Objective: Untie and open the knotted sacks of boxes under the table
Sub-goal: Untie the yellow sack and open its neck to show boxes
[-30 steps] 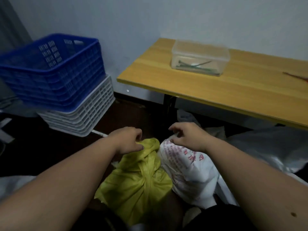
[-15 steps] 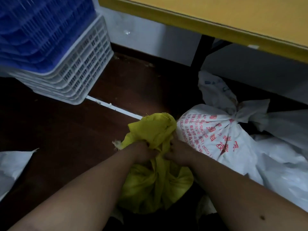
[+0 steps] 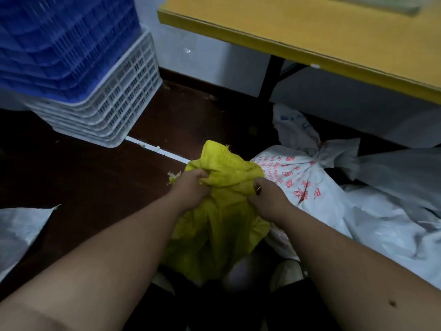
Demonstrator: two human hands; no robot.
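Your left hand (image 3: 191, 187) and right hand (image 3: 267, 199) both grip bunched folds at the top of the yellow sack (image 3: 222, 211), fingers curled into the cloth, one hand on each side. The yellow sack sits on the dark floor (image 3: 83, 175) in front of you, touching a knotted white sack (image 3: 310, 187) with red print on its right. The white sack lies partly under the table (image 3: 310, 39); stacked crates (image 3: 95, 91) stand at far left.

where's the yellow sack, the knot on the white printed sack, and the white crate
yellow sack (image 3: 214, 225), head view, on its creased front
knot on the white printed sack (image 3: 315, 156), head view, on the cinched neck
white crate (image 3: 124, 91), head view, on its slotted side wall
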